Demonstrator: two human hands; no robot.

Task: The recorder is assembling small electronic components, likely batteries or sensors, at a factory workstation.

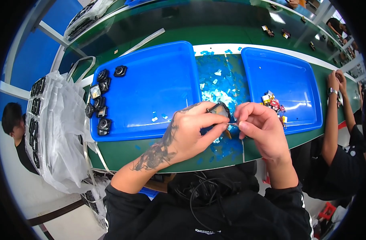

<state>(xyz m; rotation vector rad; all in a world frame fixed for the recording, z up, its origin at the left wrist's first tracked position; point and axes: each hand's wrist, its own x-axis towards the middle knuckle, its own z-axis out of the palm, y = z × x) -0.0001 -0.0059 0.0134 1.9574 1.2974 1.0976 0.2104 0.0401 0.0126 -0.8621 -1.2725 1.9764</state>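
Note:
My left hand (195,126) grips a small black square housing (220,109) between thumb and fingers. A dark glassy face shows on it, and an amber strip (228,134) hangs below the fingertips. My right hand (265,130) is closed in a pinch right beside it, thumb against forefinger. Something thin and tiny shows between the two hands' fingertips, too small to name. Below them the table top is strewn with blue and white film scraps (219,95).
To the left, a blue tray (151,88) holds several black square housings (104,125). Another blue tray (283,76) at right holds a pile of small red, yellow and black parts (272,101). Bagged black parts (57,120) stand far left. A co-worker's arms (333,104) rest at the right.

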